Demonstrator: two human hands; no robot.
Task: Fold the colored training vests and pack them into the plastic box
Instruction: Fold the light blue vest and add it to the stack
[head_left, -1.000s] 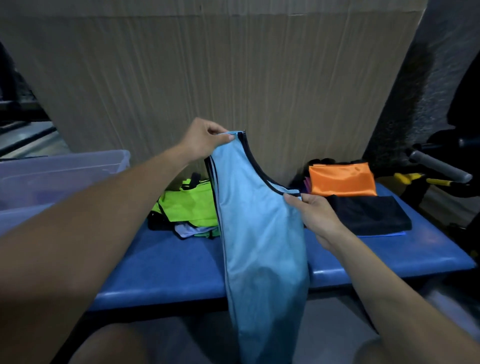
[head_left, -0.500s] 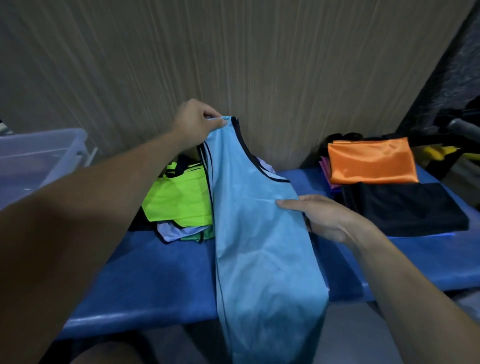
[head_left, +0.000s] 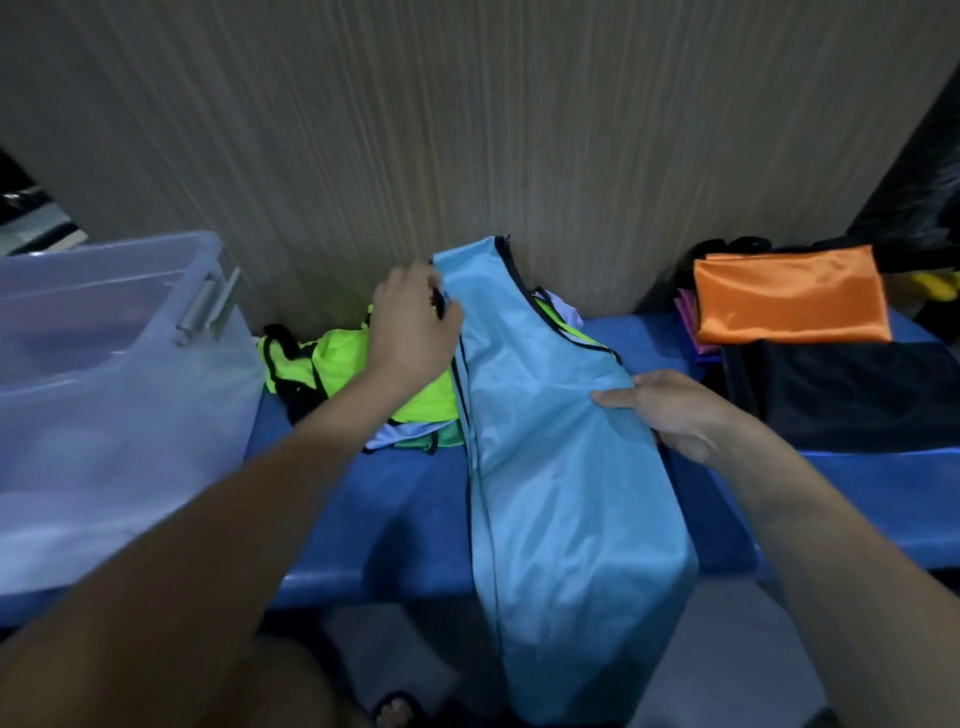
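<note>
The light blue vest lies in the middle of the frame, its long axis running from the wall down over the front edge of the blue bench. Its lower half hangs free. The left hand pinches the black trim at the top left of the vest. The right hand rests flat, fingers straight, on the vest's right edge. The fabric is shiny with black borders. The plastic box stands at the left, nearer the left hand.
</note>
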